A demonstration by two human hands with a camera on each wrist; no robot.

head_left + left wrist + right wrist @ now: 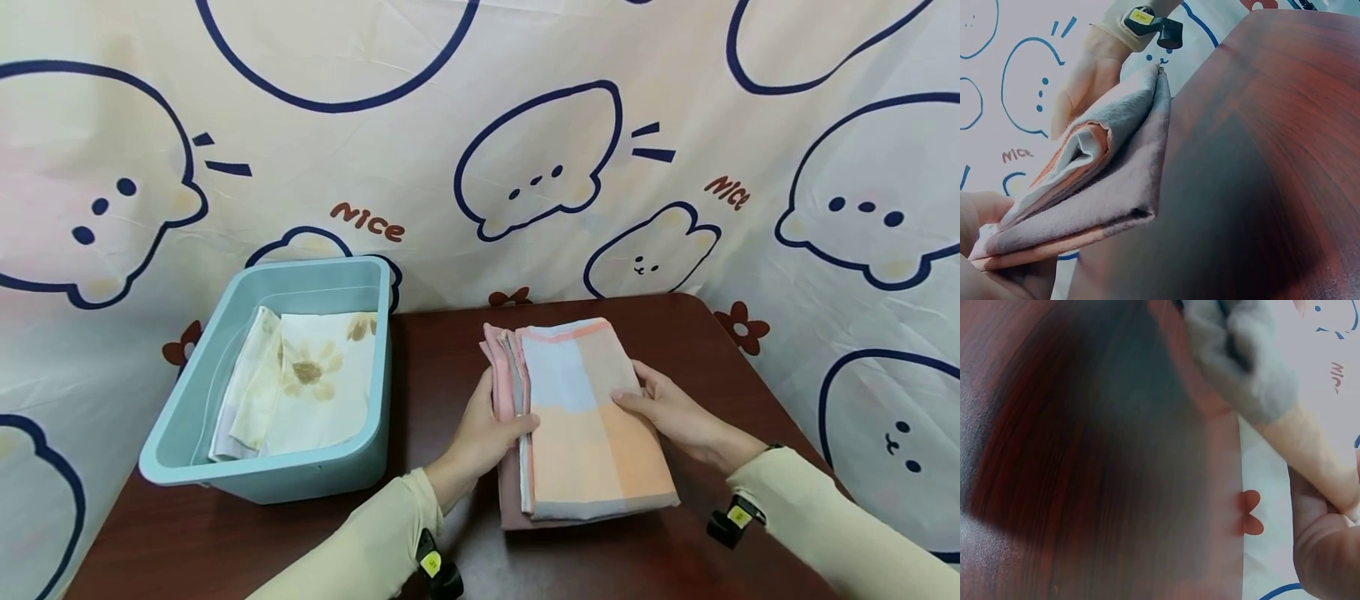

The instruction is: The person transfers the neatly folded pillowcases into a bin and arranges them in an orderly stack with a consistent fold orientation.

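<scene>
Both hands hold a folded checked cloth (592, 408) in peach, pale blue, tan and grey, with pink layers along its left side. My left hand (480, 433) grips the left edge, thumb on top. On the right edge, my right hand (667, 412) has its thumb over the upper face and its other fingers mostly hidden behind. In the left wrist view the layered end of the cloth (1104, 187) hangs above the table, apart from it. The right wrist view shows a grey and peach edge of the cloth beside my right hand (1329, 556).
A light blue plastic tub (322, 479) stands on the left of the dark reddish-brown table (442, 342). Inside it lies a white folded cloth with a brown flower print (322, 400). Behind the table hangs a white curtain (420, 167) with cartoon drawings.
</scene>
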